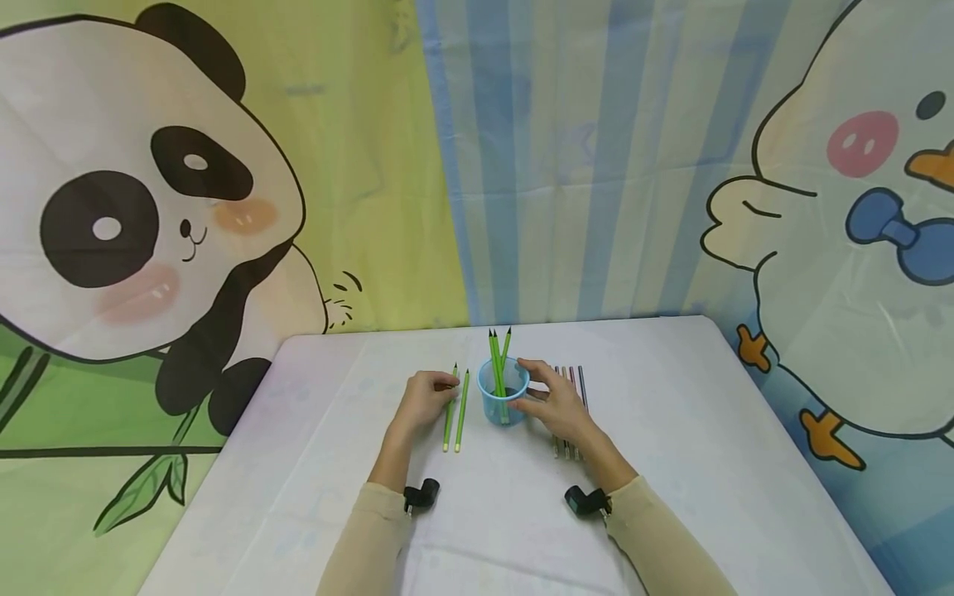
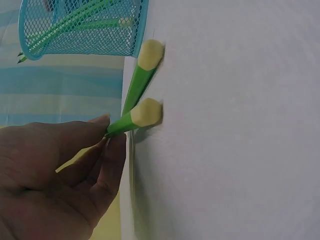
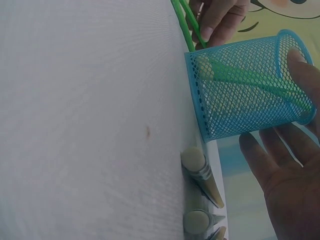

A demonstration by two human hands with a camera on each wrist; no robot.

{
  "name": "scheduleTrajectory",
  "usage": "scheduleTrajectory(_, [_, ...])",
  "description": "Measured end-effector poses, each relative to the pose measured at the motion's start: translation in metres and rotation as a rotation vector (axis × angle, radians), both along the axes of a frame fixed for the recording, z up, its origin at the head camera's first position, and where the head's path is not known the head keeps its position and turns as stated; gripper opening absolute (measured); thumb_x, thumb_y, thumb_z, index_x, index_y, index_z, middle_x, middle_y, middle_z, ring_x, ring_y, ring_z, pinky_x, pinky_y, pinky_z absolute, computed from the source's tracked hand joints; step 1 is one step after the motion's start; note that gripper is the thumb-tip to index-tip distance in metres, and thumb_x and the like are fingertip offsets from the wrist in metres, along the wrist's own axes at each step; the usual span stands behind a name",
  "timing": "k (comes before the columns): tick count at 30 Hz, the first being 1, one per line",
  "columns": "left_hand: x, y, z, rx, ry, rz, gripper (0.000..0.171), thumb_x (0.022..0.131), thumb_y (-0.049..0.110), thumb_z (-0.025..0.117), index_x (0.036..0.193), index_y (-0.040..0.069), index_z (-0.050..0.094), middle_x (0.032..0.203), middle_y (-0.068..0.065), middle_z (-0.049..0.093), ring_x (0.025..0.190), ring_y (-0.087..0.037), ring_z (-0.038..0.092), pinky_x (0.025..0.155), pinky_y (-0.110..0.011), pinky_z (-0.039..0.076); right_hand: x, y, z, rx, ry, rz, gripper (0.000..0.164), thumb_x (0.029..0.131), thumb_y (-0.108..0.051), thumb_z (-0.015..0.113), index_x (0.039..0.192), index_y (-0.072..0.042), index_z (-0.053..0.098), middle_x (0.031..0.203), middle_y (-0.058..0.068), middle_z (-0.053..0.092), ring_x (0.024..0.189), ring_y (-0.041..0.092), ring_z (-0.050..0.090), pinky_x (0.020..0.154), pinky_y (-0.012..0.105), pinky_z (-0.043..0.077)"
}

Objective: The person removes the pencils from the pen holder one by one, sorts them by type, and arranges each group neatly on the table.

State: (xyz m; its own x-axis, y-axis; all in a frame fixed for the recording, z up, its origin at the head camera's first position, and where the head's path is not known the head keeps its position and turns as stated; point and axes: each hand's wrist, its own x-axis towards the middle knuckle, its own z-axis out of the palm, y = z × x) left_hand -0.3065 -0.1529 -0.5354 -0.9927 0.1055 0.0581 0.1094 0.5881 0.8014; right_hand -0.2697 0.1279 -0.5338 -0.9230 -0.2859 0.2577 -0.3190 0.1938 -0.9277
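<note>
A green pencil (image 1: 447, 430) with a pale yellow end lies to the left of the cup, its end close to the tabletop. My left hand (image 1: 423, 399) pinches it between thumb and fingers. Beside it lies a second green pencil (image 2: 140, 82), untouched. The blue mesh pencil cup (image 3: 245, 95) stands upright on the table, with several green pencils (image 1: 498, 366) leaning inside, dark tips up. My right hand (image 1: 559, 404) holds the cup from the right, its thumb over the rim in the right wrist view.
Several darker pencils (image 1: 583, 389) lie side by side right of the cup, partly hidden under my right hand and forearm. A white cloth covers the table (image 1: 335, 497). Behind it hangs a printed curtain (image 1: 566, 165) with a panda and a white bird.
</note>
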Motion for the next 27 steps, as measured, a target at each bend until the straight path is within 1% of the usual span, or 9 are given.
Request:
scheduleTrajectory(4, [-0.0020, 0.0019, -0.0008, -0.039, -0.013, -0.007, 0.014, 0.095, 0.007, 0.075, 0.107, 0.005, 0.080, 0.106, -0.009, 0.078, 0.094, -0.018, 0.071, 0.079, -0.032, 0.060, -0.0011, 0.0006, 0.0000, 0.006, 0.015, 0.001, 0.077, 0.086, -0.015, 0.087, 0.151, -0.003, 0.048, 0.153, 0.019, 0.053, 0.139, 0.040, 0.054, 0.110, 0.051, 0.052])
scheduleTrajectory(7, [-0.0032, 0.0030, -0.0005, -0.065, -0.015, -0.013, 0.013, 0.094, 0.007, 0.075, 0.106, 0.006, 0.080, 0.104, -0.008, 0.078, 0.092, -0.017, 0.071, 0.076, -0.032, 0.060, -0.0024, 0.0008, -0.0006, 0.018, 0.018, 0.005, 0.078, 0.086, -0.017, 0.087, 0.152, -0.003, 0.048, 0.153, 0.017, 0.053, 0.139, 0.038, 0.054, 0.110, 0.048, 0.052])
scheduleTrajectory(12, [-0.0058, 0.0052, -0.0001, -0.114, -0.022, -0.038, 0.012, 0.093, 0.008, 0.077, 0.104, 0.007, 0.081, 0.103, -0.008, 0.079, 0.092, -0.018, 0.072, 0.078, -0.034, 0.061, -0.0030, 0.0017, -0.0011, 0.041, 0.008, -0.004, 0.078, 0.087, -0.019, 0.087, 0.152, -0.005, 0.047, 0.154, 0.017, 0.052, 0.140, 0.035, 0.054, 0.109, 0.042, 0.054])
scheduleTrajectory(19, [-0.0065, 0.0068, 0.0004, -0.167, -0.037, -0.032, 0.012, 0.093, 0.008, 0.077, 0.104, 0.008, 0.081, 0.103, -0.007, 0.078, 0.095, -0.020, 0.071, 0.084, -0.038, 0.061, -0.0030, 0.0017, -0.0025, 0.041, 0.016, -0.003, 0.078, 0.087, -0.020, 0.087, 0.152, -0.005, 0.048, 0.154, 0.018, 0.052, 0.139, 0.038, 0.055, 0.109, 0.043, 0.054])
scheduleTrajectory(27, [-0.0057, 0.0069, 0.0023, -0.171, -0.045, -0.018, 0.013, 0.093, 0.008, 0.077, 0.106, 0.006, 0.080, 0.102, -0.008, 0.077, 0.093, -0.021, 0.071, 0.083, -0.038, 0.060, -0.0027, 0.0008, -0.0020, 0.044, 0.001, -0.014, 0.076, 0.087, -0.019, 0.087, 0.152, -0.008, 0.049, 0.154, 0.017, 0.053, 0.139, 0.036, 0.055, 0.109, 0.042, 0.053])
